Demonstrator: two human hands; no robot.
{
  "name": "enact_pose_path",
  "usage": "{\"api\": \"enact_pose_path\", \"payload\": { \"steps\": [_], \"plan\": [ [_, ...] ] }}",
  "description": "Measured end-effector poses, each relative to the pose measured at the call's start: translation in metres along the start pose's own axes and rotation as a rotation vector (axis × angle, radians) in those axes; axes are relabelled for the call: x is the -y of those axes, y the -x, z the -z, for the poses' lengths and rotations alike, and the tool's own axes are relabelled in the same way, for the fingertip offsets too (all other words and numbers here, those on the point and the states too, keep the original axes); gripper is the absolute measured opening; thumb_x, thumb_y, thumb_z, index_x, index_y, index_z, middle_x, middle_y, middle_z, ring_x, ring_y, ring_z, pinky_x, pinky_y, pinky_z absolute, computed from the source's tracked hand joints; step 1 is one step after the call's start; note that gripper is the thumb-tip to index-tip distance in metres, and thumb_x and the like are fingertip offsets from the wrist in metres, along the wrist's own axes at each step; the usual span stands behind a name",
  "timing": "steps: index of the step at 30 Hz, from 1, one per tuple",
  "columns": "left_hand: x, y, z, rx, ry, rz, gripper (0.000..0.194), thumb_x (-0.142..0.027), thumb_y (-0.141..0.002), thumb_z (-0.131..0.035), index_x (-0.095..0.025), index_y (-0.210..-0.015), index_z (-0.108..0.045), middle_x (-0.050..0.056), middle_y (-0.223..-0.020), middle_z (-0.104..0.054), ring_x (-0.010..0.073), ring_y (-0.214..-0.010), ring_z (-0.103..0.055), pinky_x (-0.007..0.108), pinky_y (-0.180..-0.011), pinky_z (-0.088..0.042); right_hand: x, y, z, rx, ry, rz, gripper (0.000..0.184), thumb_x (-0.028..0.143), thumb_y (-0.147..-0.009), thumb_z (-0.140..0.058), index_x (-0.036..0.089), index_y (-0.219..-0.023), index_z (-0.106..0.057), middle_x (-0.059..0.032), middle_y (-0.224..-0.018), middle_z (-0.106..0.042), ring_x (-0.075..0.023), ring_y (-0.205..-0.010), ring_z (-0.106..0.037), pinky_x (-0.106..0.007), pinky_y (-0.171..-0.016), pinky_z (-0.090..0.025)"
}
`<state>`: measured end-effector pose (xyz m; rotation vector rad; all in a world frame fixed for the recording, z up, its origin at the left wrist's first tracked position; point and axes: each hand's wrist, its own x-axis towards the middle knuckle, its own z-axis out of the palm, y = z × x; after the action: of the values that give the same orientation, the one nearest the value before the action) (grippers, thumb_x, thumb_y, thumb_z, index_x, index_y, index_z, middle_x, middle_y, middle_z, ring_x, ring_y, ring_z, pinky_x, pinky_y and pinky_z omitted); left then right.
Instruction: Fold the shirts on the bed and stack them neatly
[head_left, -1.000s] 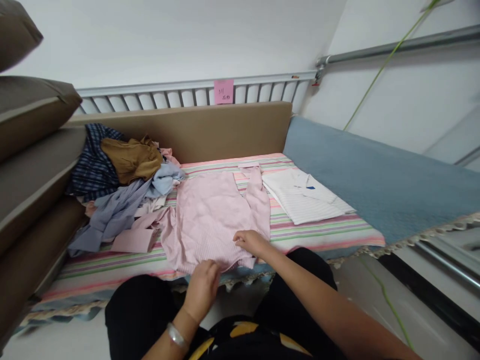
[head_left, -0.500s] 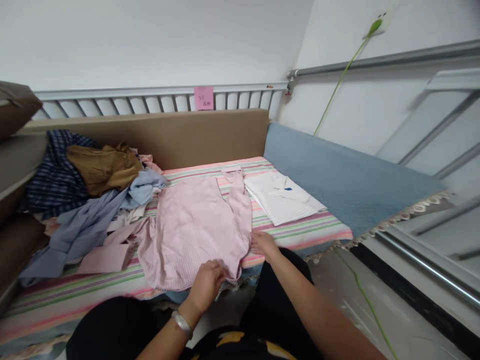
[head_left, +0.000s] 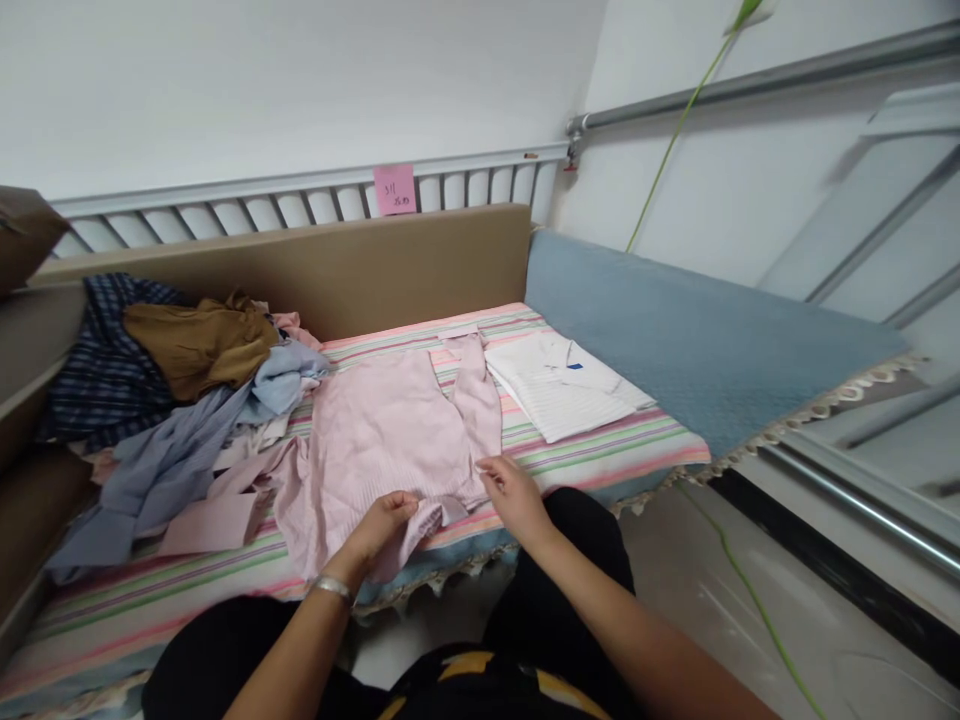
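Observation:
A pale pink striped shirt (head_left: 382, 410) lies spread over a striped sheet (head_left: 600, 460), its sleeves out to both sides. My left hand (head_left: 382, 525), with a silver bracelet at the wrist, is closed on the shirt's near edge, where the cloth is raised and bunched. At the shirt's right side, my right hand (head_left: 516, 500) pinches the fabric between thumb and fingers. A white folded shirt (head_left: 559, 385) with a small blue mark rests to the right, apart from both hands.
A heap of clothes on the left includes a brown garment (head_left: 199, 345), a dark checked garment (head_left: 105, 360) and a grey-blue garment (head_left: 165, 450). A tan board (head_left: 412, 260) stands behind, and a blue quilted cover (head_left: 697, 340) hangs at the right. A green cord (head_left: 679, 130) runs down the wall.
My left hand has moved up and left with the shirt's near edge, which is now folded and bunched. My right hand has shifted left onto the shirt's side. The view has tilted slightly.

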<state>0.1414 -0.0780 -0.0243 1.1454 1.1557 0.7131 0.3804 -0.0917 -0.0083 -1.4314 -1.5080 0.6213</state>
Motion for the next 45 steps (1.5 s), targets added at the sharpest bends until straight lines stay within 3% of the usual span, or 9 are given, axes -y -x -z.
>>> {"api": "enact_pose_path", "payload": {
  "steps": [2, 5, 9, 14, 20, 24, 29, 36, 45],
  "plan": [
    [0.0, -0.001, 0.001, 0.01, 0.013, -0.002, 0.038, -0.049, -0.059, -0.068, -0.016, -0.067, -0.052, -0.003, -0.059, -0.05, 0.0097, -0.055, -0.043, 0.025, -0.058, -0.033, 0.01, 0.017, -0.01, 0.104, 0.112, 0.213, 0.025, 0.016, -0.08, -0.051, 0.022, -0.101, -0.063, -0.0058, -0.102, -0.061, -0.0195, -0.099, -0.054, -0.034, -0.09, -0.042],
    [0.0, -0.004, 0.002, 0.007, -0.011, -0.024, 0.037, -0.048, -0.058, -0.069, -0.016, -0.066, -0.054, -0.002, -0.058, -0.052, 0.0102, -0.055, -0.045, 0.026, -0.059, -0.035, 0.017, 0.026, -0.026, 0.199, 0.219, 0.3, 0.036, 0.013, -0.075, -0.06, 0.022, -0.11, -0.06, -0.0068, -0.113, -0.059, -0.021, -0.107, -0.05, -0.035, -0.093, -0.039],
    [-0.004, -0.002, 0.001, -0.097, -0.13, -0.113, 0.031, -0.044, -0.059, -0.066, -0.016, -0.064, -0.056, -0.001, -0.06, -0.054, 0.0128, -0.058, -0.047, 0.028, -0.061, -0.038, 0.017, 0.016, -0.039, 0.286, 0.277, 0.226, 0.007, 0.015, -0.077, -0.063, 0.019, -0.081, -0.067, -0.0027, -0.083, -0.064, -0.0184, -0.086, -0.055, -0.03, -0.079, -0.041],
    [-0.006, 0.025, -0.021, -0.373, -0.354, -0.328, 0.019, -0.038, -0.075, -0.054, -0.02, -0.078, -0.058, 0.003, -0.08, -0.056, 0.0194, -0.083, -0.05, 0.034, -0.081, -0.037, 0.019, 0.002, -0.039, 0.302, 0.265, 0.153, 0.007, 0.015, -0.079, -0.061, 0.018, -0.075, -0.066, -0.0022, -0.078, -0.064, -0.0162, -0.081, -0.056, -0.026, -0.073, -0.04],
    [0.004, 0.035, -0.052, -0.395, -0.989, -0.512, 0.016, -0.025, -0.08, -0.048, -0.02, -0.093, -0.057, 0.006, -0.087, -0.056, 0.0226, -0.083, -0.051, 0.036, -0.075, -0.04, 0.027, -0.003, -0.04, 0.33, 0.267, 0.127, 0.01, 0.017, -0.081, -0.058, 0.018, -0.075, -0.066, -0.0026, -0.078, -0.065, -0.0163, -0.079, -0.057, -0.027, -0.072, -0.04],
    [0.005, 0.015, -0.04, -0.4, -0.883, -0.515, 0.019, -0.009, -0.076, -0.041, -0.019, -0.084, -0.056, 0.005, -0.08, -0.057, 0.0204, -0.08, -0.054, 0.035, -0.075, -0.042, 0.024, -0.002, -0.032, 0.327, 0.223, 0.142, 0.01, 0.019, -0.081, -0.057, 0.019, -0.085, -0.067, -0.0039, -0.086, -0.067, -0.0176, -0.086, -0.058, -0.028, -0.078, -0.042],
    [0.006, 0.008, -0.018, -0.387, -0.752, -0.554, 0.024, -0.016, -0.081, -0.041, -0.019, -0.098, -0.058, 0.005, -0.087, -0.06, 0.0178, -0.085, -0.057, 0.032, -0.078, -0.046, 0.002, 0.008, -0.019, 0.338, 0.306, 0.234, 0.045, 0.009, -0.074, -0.056, 0.023, -0.116, -0.059, -0.0064, -0.114, -0.061, -0.0206, -0.109, -0.051, -0.035, -0.095, -0.037],
    [0.011, 0.016, -0.009, -0.359, -0.576, -0.571, 0.026, -0.021, -0.081, -0.043, -0.021, -0.095, -0.065, 0.004, -0.08, -0.058, 0.0162, -0.078, -0.056, 0.032, -0.074, -0.047, -0.016, 0.002, -0.011, 0.189, 0.443, 0.278, 0.013, 0.013, -0.08, -0.058, 0.021, -0.085, -0.067, -0.0045, -0.099, -0.065, -0.0219, -0.105, -0.051, -0.038, -0.093, -0.036],
    [0.018, 0.015, -0.015, -0.341, -0.438, -0.526, 0.022, -0.024, -0.079, -0.046, -0.021, -0.089, -0.066, 0.005, -0.084, -0.063, 0.0178, -0.084, -0.058, 0.033, -0.079, -0.045, -0.004, 0.0, 0.003, 0.075, 0.511, 0.244, 0.021, 0.009, -0.083, -0.048, 0.02, -0.091, -0.065, -0.0082, -0.106, -0.062, -0.0233, -0.101, -0.052, -0.038, -0.089, -0.037]
  ]
}}
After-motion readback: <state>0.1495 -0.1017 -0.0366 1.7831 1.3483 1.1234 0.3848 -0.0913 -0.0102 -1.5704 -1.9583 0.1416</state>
